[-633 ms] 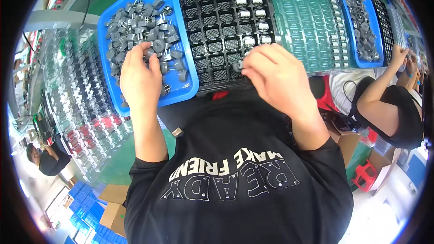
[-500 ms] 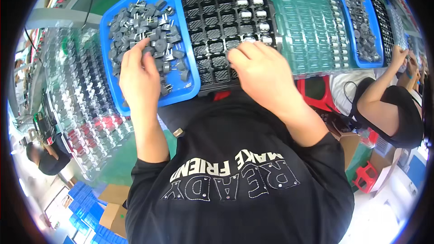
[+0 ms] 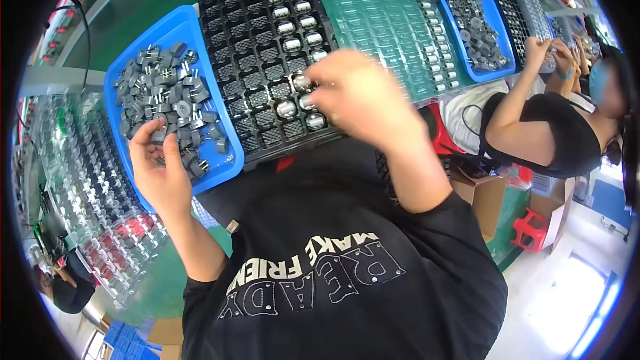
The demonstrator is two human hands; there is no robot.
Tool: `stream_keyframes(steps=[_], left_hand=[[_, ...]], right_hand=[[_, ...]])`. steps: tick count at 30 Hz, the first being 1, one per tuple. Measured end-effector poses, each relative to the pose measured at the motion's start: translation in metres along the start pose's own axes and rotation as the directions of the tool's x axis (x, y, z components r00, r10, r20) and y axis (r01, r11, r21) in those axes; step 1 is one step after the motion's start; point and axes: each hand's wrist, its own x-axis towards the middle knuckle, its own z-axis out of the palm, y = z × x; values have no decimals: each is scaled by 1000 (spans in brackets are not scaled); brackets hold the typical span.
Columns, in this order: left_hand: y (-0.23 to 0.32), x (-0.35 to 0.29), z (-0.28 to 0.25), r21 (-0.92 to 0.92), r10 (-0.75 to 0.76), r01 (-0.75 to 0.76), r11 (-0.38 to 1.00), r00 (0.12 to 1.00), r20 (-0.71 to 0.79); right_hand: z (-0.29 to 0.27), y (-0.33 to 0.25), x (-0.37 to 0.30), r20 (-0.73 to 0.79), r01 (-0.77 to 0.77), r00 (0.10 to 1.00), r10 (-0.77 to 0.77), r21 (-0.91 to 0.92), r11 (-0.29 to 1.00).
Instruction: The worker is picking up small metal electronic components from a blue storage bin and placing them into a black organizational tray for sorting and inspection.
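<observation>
Grey round parts (image 3: 175,93) with metal pins fill a blue tray (image 3: 233,172) at the left. My left hand (image 3: 163,177) reaches over its near side, thumb and index finger spread, with grey parts close beneath and between them. Right of it lies a black moulded tray (image 3: 257,80) of many pockets, with silver metal cylinders (image 3: 287,109) in some of them. My right hand (image 3: 357,100) is above its right edge, smeared by motion. A dark gap shows between its thumb and fingers, near the cylinders, and no held thing is visible.
To the right lies a clear plastic pocket tray (image 3: 373,27) with a line of silver cylinders. Beyond it stand a second blue tray (image 3: 505,67) of grey parts and a co-worker (image 3: 533,127). Clear moulded trays (image 3: 100,200) lean at the left; a red stool (image 3: 530,230) stands lower right.
The view has shifted, so the trays sit further left. My right hand has lifted off the black tray with its fingers parting, uncovering cylinders near the front. My left hand stays at the grey parts.
</observation>
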Motion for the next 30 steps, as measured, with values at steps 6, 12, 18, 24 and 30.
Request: stream_keyframes(steps=[6,12,18,24,30], left_hand=[[26,-3,-6,-426,26,60,903,981,194],[127,-22,-29,-274,617,-562,780,764,189],[156,-16,-40,-657,814,-531,534,532,231],[96,1,-22,-759,580,-101,643,712,397],[50,-8,25,-802,45,568,182,810,584]], right_hand=[[-59,143,-36,-348,-698,696,628,-122,706],[-56,162,-44,-296,-642,748,594,-96,761],[-45,175,-51,-240,-511,836,494,-12,859],[-53,185,-57,-253,-383,907,337,-159,910],[-21,97,-26,-350,-149,829,436,614,775]])
